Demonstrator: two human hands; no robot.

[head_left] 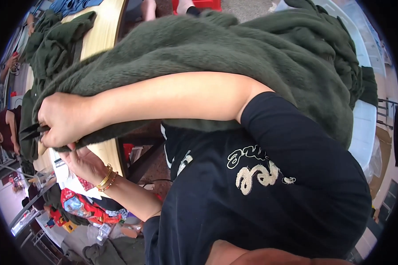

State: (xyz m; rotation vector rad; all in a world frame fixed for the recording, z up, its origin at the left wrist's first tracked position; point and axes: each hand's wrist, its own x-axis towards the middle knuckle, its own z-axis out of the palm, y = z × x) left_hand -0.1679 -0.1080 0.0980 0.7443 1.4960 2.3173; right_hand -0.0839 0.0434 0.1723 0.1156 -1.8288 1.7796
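A large dark green fleece garment (199, 48) lies bunched over my right arm side and stretches left to the table. My right hand (66, 117) is closed at its left end, with small black thread snips (31, 130) poking out past the fingers. Just below, my left hand (82, 163), with bracelets at the wrist, has its fingertips pinched at the garment's lower edge. The right hand partly hides the fingertips and the snips' handles.
A light wooden table (102, 33) runs along the left, bearing more green garments (53, 44) and blue cloth (73, 5). A pale blue plastic bin (364, 128) stands at right under the garment. Another person (9, 128) sits at far left. Red patterned cloth (82, 205) lies below the table.
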